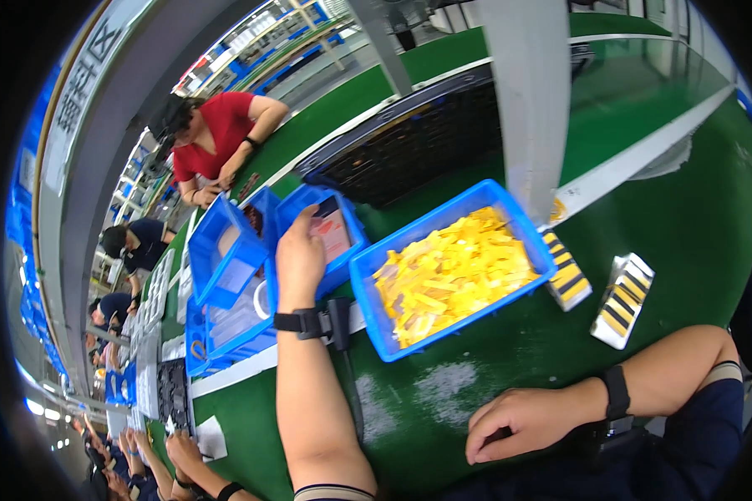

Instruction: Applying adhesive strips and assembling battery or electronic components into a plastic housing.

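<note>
My left hand reaches over a blue bin at the left of the table. Its thumb and forefinger are apart, beside a flat pink-and-white packet with a dark edge; the other fingers are hidden. I see nothing held there. My right hand rests on the green tabletop near the front edge, loosely bent and holding nothing visible. Between the hands and further back stands a blue bin heaped with yellow strips.
Two striped yellow, black and white blocks lie right of the yellow strips. Other blue bins stand left. A grey post rises behind, beside a black crate. A person in red works across the table.
</note>
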`<control>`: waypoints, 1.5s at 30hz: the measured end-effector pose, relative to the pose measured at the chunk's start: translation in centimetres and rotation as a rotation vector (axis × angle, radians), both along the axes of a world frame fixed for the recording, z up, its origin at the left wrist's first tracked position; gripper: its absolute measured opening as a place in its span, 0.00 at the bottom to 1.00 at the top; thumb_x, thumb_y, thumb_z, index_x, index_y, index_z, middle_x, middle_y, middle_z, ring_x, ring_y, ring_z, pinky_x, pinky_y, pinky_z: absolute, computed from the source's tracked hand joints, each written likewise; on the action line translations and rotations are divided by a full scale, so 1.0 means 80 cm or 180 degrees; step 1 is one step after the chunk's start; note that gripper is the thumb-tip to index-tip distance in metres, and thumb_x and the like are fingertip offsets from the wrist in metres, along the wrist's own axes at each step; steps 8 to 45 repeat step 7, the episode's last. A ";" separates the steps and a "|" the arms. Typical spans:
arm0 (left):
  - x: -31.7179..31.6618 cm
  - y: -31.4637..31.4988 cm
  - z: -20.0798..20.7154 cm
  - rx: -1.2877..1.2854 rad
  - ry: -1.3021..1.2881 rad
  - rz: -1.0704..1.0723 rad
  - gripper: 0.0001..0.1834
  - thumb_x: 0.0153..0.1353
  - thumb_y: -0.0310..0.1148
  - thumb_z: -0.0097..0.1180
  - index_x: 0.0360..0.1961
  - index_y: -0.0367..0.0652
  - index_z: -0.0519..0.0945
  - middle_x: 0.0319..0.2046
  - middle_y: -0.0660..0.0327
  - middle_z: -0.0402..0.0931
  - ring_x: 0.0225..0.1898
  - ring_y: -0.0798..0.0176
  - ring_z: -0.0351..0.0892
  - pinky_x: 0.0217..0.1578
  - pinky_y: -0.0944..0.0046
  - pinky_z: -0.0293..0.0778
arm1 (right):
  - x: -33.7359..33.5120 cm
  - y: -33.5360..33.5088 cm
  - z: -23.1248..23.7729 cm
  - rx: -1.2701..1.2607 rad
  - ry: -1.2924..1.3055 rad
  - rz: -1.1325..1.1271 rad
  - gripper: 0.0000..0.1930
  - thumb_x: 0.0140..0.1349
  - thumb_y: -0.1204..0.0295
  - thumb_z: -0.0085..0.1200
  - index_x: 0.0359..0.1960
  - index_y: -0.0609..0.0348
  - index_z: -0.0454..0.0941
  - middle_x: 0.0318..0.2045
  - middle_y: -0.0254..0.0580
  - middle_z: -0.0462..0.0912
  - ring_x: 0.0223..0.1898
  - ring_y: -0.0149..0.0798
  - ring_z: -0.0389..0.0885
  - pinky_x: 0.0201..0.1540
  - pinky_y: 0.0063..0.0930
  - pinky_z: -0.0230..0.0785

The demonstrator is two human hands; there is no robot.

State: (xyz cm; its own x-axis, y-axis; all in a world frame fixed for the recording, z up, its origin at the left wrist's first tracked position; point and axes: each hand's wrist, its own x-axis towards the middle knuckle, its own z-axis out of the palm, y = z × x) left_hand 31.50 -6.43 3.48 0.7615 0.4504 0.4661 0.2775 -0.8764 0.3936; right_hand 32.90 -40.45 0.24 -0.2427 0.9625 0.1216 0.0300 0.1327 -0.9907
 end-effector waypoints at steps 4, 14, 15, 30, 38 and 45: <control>0.012 0.000 -0.010 -0.0054 -0.0088 0.0096 0.22 0.48 0.19 0.42 0.47 0.39 0.74 0.36 0.48 0.77 0.40 0.51 0.77 0.44 0.60 0.70 | 0.002 -0.001 -0.012 0.0135 -0.0059 0.0089 0.08 0.60 0.69 0.50 0.34 0.60 0.76 0.31 0.39 0.77 0.32 0.35 0.75 0.33 0.27 0.66; 0.014 0.041 -0.024 -0.0553 -0.0047 0.0300 0.24 0.46 0.18 0.45 0.47 0.44 0.76 0.37 0.53 0.79 0.40 0.56 0.78 0.49 0.64 0.67 | 0.003 0.000 -0.005 -0.0028 -0.0228 0.0052 0.10 0.58 0.66 0.52 0.34 0.60 0.76 0.30 0.40 0.77 0.32 0.35 0.76 0.33 0.28 0.66; 0.014 0.041 -0.024 -0.0553 -0.0047 0.0300 0.24 0.46 0.18 0.45 0.47 0.44 0.76 0.37 0.53 0.79 0.40 0.56 0.78 0.49 0.64 0.67 | 0.003 0.000 -0.005 -0.0028 -0.0228 0.0052 0.10 0.58 0.66 0.52 0.34 0.60 0.76 0.30 0.40 0.77 0.32 0.35 0.76 0.33 0.28 0.66; 0.014 0.041 -0.024 -0.0553 -0.0047 0.0300 0.24 0.46 0.18 0.45 0.47 0.44 0.76 0.37 0.53 0.79 0.40 0.56 0.78 0.49 0.64 0.67 | 0.003 0.000 -0.005 -0.0028 -0.0228 0.0052 0.10 0.58 0.66 0.52 0.34 0.60 0.76 0.30 0.40 0.77 0.32 0.35 0.76 0.33 0.28 0.66; 0.014 0.041 -0.024 -0.0553 -0.0047 0.0300 0.24 0.46 0.18 0.45 0.47 0.44 0.76 0.37 0.53 0.79 0.40 0.56 0.78 0.49 0.64 0.67 | 0.003 0.000 -0.005 -0.0028 -0.0228 0.0052 0.10 0.58 0.66 0.52 0.34 0.60 0.76 0.30 0.40 0.77 0.32 0.35 0.76 0.33 0.28 0.66; 0.014 0.041 -0.024 -0.0553 -0.0047 0.0300 0.24 0.46 0.18 0.45 0.47 0.44 0.76 0.37 0.53 0.79 0.40 0.56 0.78 0.49 0.64 0.67 | 0.003 0.000 -0.005 -0.0028 -0.0228 0.0052 0.10 0.58 0.66 0.52 0.34 0.60 0.76 0.30 0.40 0.77 0.32 0.35 0.76 0.33 0.28 0.66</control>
